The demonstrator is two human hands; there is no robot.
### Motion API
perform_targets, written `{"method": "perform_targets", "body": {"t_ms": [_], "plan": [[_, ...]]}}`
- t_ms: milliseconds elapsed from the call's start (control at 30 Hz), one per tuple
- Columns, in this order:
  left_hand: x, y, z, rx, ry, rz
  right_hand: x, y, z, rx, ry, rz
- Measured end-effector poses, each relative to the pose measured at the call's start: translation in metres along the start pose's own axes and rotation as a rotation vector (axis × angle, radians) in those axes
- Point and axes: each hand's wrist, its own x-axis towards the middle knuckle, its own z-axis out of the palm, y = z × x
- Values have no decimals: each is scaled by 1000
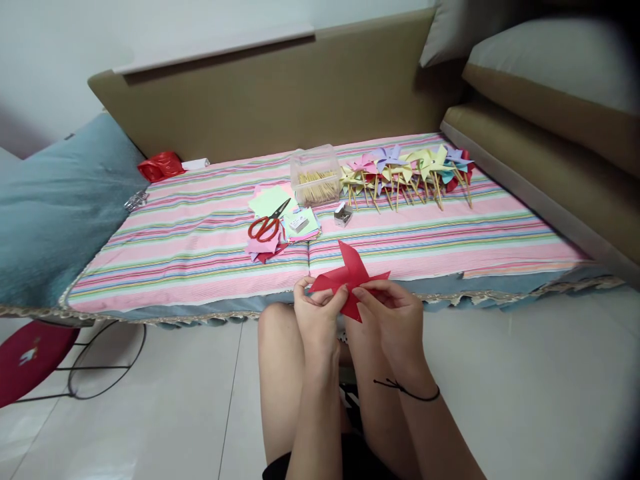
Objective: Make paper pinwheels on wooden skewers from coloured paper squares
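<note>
Head view, left to right: red-handled scissors point(273, 217) lie on coloured paper point(267, 200) at ten o'clock from the red pinwheel point(354, 270); a clear box point(323, 163) of sticks point(317, 189) stands at eleven; the left hand point(320, 310), at eight, pinches the pinwheel over the knees point(280, 327); the right hand point(395, 310) pinches it at four; stick-mounted pinwheels point(429, 161) lie at one.

Pinwheels point(433, 162) and box point(323, 162) on cloth point(190, 233) (striped)

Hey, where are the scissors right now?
In the head view, the scissors lie left of centre on the coloured paper, to the left of the clear box and beyond your left hand.
</note>
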Motion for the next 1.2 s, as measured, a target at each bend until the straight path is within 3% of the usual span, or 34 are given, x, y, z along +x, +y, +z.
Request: {"method": "perform_targets", "body": {"t_ms": [667,1200], "plan": [[1,1,-2,22,-96,-58,3,3,-1,-7,71,18],[-1,0,0,17,-70,-70,3,6,-2,5,77,-17]]}}
